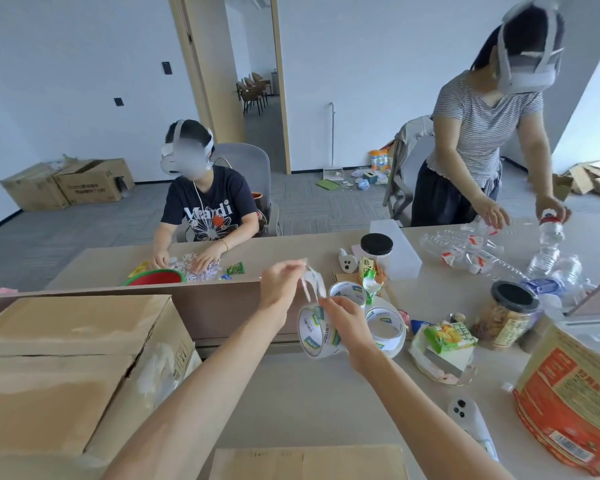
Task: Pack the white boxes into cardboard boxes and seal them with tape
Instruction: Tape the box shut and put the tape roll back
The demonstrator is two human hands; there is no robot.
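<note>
Pinching the loose tape end (312, 278), your left grip (281, 282) has thumb and fingertips closed on the strip and holds it up above the tape roll (314, 332). Your right grip (347, 320) is curled round that roll, over the table (309, 393). A second roll (347, 289) and a third roll (383, 320) stand just beyond your right grip. The closed cardboard box (66, 358) sits well to the left, beside your left forearm. Bare table shows between your arms.
</note>
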